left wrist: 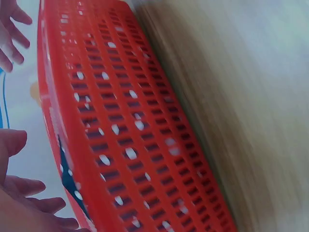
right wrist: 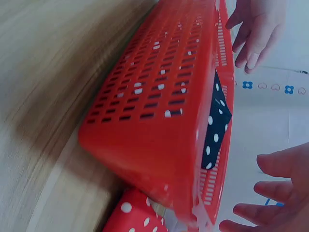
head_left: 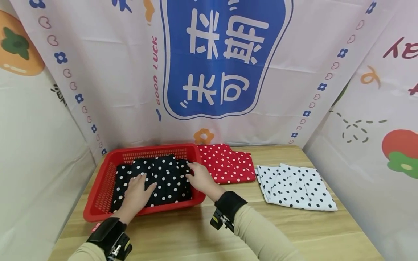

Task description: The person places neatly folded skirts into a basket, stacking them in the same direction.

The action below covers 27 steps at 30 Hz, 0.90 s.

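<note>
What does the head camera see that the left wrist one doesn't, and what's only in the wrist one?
Only the head view shows the red cloth and white cloth.
Only the left wrist view shows the slotted near outside of the basket.
Both share the basket, black cloth, left hand, right hand and table.

Red basket (right wrist: 140,137) partly outside both wrist views
</note>
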Tool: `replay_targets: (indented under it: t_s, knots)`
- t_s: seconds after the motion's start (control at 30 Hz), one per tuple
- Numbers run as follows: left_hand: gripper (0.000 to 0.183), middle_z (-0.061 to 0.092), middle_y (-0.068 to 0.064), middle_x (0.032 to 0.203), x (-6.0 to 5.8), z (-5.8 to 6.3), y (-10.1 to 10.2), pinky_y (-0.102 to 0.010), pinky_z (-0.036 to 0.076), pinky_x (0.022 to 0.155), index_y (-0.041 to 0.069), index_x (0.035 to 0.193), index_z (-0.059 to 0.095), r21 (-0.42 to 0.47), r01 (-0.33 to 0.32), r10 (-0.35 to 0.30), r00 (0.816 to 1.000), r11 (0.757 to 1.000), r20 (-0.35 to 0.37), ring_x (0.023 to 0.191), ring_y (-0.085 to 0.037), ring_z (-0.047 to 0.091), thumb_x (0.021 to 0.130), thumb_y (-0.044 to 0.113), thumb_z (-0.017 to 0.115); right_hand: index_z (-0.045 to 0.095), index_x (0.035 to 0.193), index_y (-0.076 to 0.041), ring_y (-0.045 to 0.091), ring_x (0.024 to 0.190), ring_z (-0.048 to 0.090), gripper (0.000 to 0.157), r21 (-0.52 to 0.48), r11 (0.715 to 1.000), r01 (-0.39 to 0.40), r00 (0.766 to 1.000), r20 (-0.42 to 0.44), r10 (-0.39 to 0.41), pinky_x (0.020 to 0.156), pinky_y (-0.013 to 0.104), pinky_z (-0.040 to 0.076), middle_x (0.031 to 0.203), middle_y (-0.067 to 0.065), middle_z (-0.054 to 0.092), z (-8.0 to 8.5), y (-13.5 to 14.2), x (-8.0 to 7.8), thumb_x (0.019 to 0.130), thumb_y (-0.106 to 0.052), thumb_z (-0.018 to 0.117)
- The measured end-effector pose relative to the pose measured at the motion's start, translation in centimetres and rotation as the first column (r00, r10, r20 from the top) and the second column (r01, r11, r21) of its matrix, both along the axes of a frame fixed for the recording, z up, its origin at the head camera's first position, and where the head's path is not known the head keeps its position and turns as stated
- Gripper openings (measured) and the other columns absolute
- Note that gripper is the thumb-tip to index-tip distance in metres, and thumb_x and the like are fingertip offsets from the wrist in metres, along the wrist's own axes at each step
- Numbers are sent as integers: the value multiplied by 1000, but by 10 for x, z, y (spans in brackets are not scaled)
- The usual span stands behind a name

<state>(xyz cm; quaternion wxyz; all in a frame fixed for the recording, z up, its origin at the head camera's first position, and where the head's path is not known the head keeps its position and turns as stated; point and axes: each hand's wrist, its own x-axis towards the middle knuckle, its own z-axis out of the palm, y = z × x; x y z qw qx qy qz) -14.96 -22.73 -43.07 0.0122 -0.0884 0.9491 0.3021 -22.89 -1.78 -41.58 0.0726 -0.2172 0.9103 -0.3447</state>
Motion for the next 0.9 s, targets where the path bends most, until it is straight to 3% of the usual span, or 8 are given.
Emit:
replay_targets:
  t_s: [0.3,0.53,0.9]
  knots:
    - [62,21,-37,149,-8,0,38,-68,14,108,-13,144,30,50,57,-55,997,997,-48,139,-53,11,101,27,49,51,137,2,31,123,51,46,26,999,47,999,11,-47,92,43,51,136,19,52,-2,27,-4,94,-10,63]
    - [61,23,-36,149,-11,2,54,-69,16,107,-12,143,32,49,62,-58,996,997,-62,139,-53,12,100,26,52,50,138,2,32,121,51,47,15,997,69,997,43,-70,93,44,50,136,19,51,-2,40,-4,95,-11,63]
    - [60,27,-35,148,-17,4,77,-69,16,107,-11,143,34,62,91,-86,994,994,-71,139,-52,14,99,26,53,54,132,6,36,126,49,42,38,997,64,997,-38,-63,100,49,44,133,23,54,-4,65,-5,94,-9,62]
